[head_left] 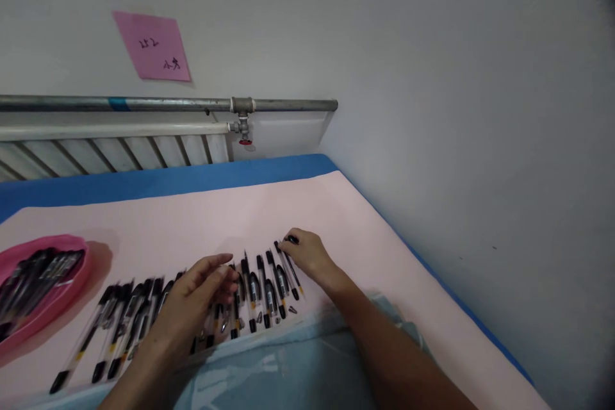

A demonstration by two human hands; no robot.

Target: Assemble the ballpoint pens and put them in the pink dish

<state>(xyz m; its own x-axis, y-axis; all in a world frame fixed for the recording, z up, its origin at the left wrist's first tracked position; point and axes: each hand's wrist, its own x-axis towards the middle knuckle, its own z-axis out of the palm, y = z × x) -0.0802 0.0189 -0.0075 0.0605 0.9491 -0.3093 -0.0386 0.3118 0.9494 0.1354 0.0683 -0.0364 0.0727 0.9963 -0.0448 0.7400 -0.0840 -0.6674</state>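
Note:
Clear-barrelled gel pens (266, 291) with black ends lie in a row on the pink table cover, together with separate black caps and small metal tips (292, 310). My right hand (310, 255) is at the right end of the row, its fingers pinched on a small black pen cap (291, 239). Just under those fingertips lies a slim pen piece (293, 269). Over the middle of the row hovers my left hand (199, 285), fingers loosely bent and thumb apart, with nothing visible in it. It hides some of the pens below.
A pink basket (79, 288) full of dark pens stands at the left. Light blue cloth or plastic (288, 365) covers the near edge. Behind the table run a radiator (110, 154) and a metal pipe (173, 104); a wall (471, 173) borders the right side.

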